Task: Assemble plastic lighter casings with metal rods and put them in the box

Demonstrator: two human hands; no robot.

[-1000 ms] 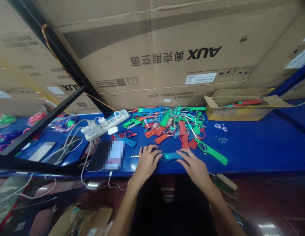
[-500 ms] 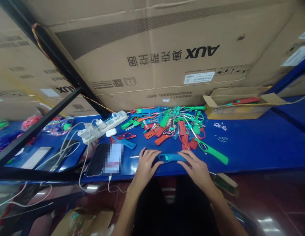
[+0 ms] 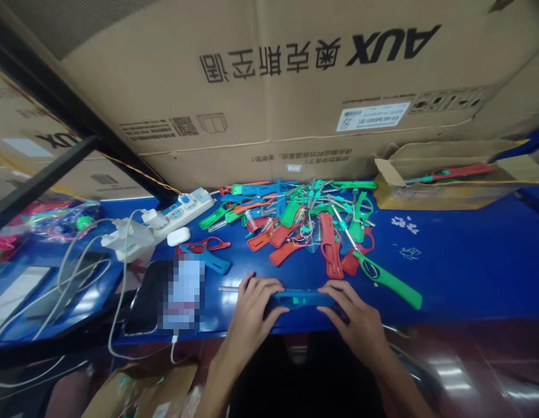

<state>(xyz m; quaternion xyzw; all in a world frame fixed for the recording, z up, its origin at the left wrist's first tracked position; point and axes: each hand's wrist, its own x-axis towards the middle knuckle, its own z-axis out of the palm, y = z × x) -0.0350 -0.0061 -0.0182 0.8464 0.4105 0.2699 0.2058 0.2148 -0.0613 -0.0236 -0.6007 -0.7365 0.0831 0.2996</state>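
On a blue table by a large carton, plastic parts.

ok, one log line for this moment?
left hand: holds blue plastic piece, left part | right hand: holds same piece, right part | beyond: heap of coloured parts | left: phone | far right: open carton

Single view, worn on the person's head; it looks from above the dark-clad lap, facing forward and down across the blue tabletop; left hand and right hand sit near, below mid-frame; the cardboard carton behind closes off the upper field; reddish floor shows at lower right.
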